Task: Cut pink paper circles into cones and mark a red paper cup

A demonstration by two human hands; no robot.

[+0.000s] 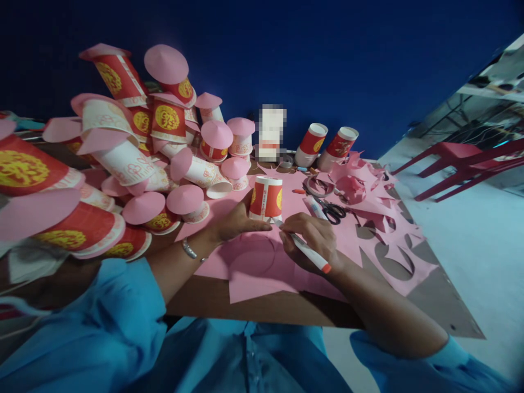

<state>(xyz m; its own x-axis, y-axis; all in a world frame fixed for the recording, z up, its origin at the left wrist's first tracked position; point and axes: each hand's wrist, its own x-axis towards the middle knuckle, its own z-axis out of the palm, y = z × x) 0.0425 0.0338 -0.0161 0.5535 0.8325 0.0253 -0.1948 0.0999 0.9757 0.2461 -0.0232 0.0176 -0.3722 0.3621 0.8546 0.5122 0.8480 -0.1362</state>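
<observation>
Item: red-and-gold paper cup (266, 199), upside down on pink paper sheet (254, 262). My left hand (237, 221) steadies its base, fingers together against it. My right hand (311, 240) pinches a pen (305, 248), tip at the cup's rim. Adjacent: scissors (332, 210), heap of pink-capped cups (164, 158).

Your left hand (239, 221) steadies a glossy printed paper cup (266, 199) on matt pink paper (262, 262); right hand (311, 237) grips a smooth plastic marker (305, 248). Tabletop (254, 305): matt brown wood, approx. smooth.
</observation>
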